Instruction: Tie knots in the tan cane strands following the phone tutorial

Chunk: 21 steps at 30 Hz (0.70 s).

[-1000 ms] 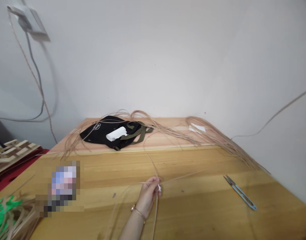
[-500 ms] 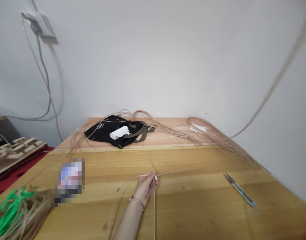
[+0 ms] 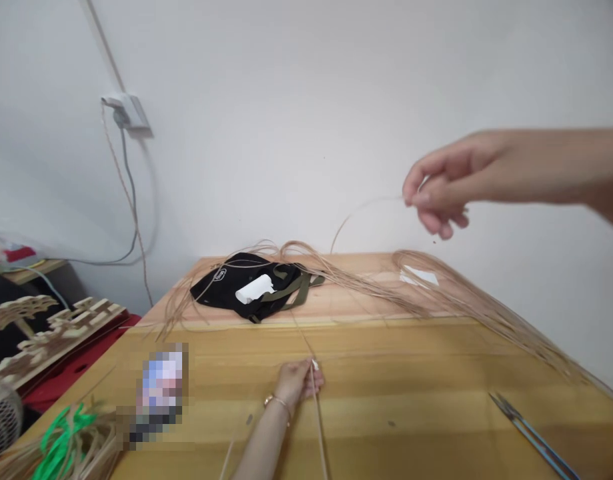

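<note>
Two bare hands worked pale fibre strands over a wooden table (image 3: 411, 400) as I watched through the head camera. The left hand (image 3: 296, 381) lay on the tabletop near its front edge, thumb and fingers closed on a stiff strand (image 3: 320, 433) that ran back toward the camera. The right hand (image 3: 439, 193) was raised well above the table on the right. Its fingertips were pinched tight on the end of a thin curved strand (image 3: 369, 201), which arced down toward the far side of the table. A loose bundle of strands (image 3: 461, 300) fanned across the far end and down the right side. Among them lay a black bag (image 3: 226, 293) with olive straps and a white roll (image 3: 255, 289) on top. Thread snips (image 3: 531, 437) lay near the right front corner, well apart from both hands. More strands tied with green cord (image 3: 61, 443) sat at the left front corner. A wall socket (image 3: 129, 110) with a grey cable hung on the white wall.
</note>
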Motion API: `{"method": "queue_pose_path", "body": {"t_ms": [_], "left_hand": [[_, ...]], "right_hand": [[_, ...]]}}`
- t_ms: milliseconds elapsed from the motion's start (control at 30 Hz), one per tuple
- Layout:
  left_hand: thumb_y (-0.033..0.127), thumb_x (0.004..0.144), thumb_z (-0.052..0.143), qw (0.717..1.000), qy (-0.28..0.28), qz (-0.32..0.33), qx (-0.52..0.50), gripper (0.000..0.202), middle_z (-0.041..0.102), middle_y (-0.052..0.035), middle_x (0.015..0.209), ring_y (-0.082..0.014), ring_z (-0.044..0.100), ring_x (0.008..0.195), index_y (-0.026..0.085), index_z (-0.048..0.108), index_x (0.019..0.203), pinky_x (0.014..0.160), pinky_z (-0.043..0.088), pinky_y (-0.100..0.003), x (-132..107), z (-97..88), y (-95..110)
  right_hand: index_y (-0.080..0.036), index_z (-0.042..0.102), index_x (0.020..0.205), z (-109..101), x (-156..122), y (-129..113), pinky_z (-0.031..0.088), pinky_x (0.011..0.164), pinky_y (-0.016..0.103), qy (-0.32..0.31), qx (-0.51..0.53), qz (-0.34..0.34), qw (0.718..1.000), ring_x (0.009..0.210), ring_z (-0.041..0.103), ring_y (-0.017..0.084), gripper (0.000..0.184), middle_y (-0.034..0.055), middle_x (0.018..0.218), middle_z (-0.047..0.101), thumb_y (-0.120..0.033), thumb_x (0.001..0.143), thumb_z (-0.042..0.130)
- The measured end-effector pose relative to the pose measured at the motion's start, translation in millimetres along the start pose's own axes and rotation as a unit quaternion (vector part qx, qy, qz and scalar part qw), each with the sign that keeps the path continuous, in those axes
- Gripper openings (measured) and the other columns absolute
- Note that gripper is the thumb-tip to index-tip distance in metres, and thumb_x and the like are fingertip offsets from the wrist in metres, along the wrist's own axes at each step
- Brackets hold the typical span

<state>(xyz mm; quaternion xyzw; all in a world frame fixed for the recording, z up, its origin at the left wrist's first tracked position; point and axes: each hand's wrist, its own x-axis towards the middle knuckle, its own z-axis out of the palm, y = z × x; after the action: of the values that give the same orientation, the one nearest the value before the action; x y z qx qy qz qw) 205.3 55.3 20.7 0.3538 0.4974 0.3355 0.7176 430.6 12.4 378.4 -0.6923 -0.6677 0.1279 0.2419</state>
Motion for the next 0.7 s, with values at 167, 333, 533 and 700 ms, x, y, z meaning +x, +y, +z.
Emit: {"method": "queue_pose_path", "body": {"t_ms": [167, 333, 533, 700], "left_hand": [[0.04, 0.067, 0.058, 0.986, 0.01, 0.028, 0.165, 0.036, 0.049, -0.0033, 0.032, -0.0143, 0.047, 0.031, 0.016, 0.054, 0.041, 0.041, 0.034, -0.024, -11, -6.9, 1], [0.021, 0.057, 0.065, 0.957, 0.049, 0.104, 0.266, 0.029, 0.042, 0.0012, 0.032, -0.0146, 0.046, 0.041, 0.02, 0.048, 0.032, 0.052, 0.031, -0.024, -29, -19.2, 24], [0.031, 0.055, 0.068, 0.896, 0.163, 0.249, 0.33, 0.059, 0.055, 0.0023, 0.058, -0.014, 0.045, 0.048, 0.019, 0.051, 0.111, 0.051, 0.029, -0.023, -29, -26.6, 75], [0.028, 0.058, 0.067, 0.924, 0.021, 0.307, 0.227, 0.052, 0.052, 0.0035, 0.056, -0.0107, 0.044, 0.052, 0.017, 0.054, 0.108, 0.054, 0.035, -0.022, 7, -13.0, 93]], "right_hand": [[-0.016, 0.057, 0.081, 42, 11, 5, 0.042, 0.051, 0.02, -0.244, 0.048, -0.127, 0.96, 0.055, 0.056, 0.009, 0.016, -0.0019, 0.063, 0.062, -0.028, 0.078, 0.047], [-0.018, 0.055, 0.077, 75, 11, 18, 0.043, 0.052, 0.021, -0.245, 0.062, -0.119, 0.96, 0.058, 0.057, 0.011, 0.012, -0.0019, 0.062, 0.06, -0.028, 0.077, 0.048], [-0.019, 0.057, 0.078, 86, 2, 25, 0.039, 0.052, 0.02, -0.219, 0.061, -0.13, 0.965, 0.061, 0.055, 0.01, 0.013, -0.0019, 0.067, 0.06, -0.029, 0.074, 0.05], [-0.019, 0.058, 0.08, 80, -3, 14, 0.042, 0.062, 0.024, -0.253, 0.092, -0.155, 0.951, 0.069, 0.056, 0.012, 0.013, -0.0008, 0.072, 0.061, -0.029, 0.076, 0.051]]}}
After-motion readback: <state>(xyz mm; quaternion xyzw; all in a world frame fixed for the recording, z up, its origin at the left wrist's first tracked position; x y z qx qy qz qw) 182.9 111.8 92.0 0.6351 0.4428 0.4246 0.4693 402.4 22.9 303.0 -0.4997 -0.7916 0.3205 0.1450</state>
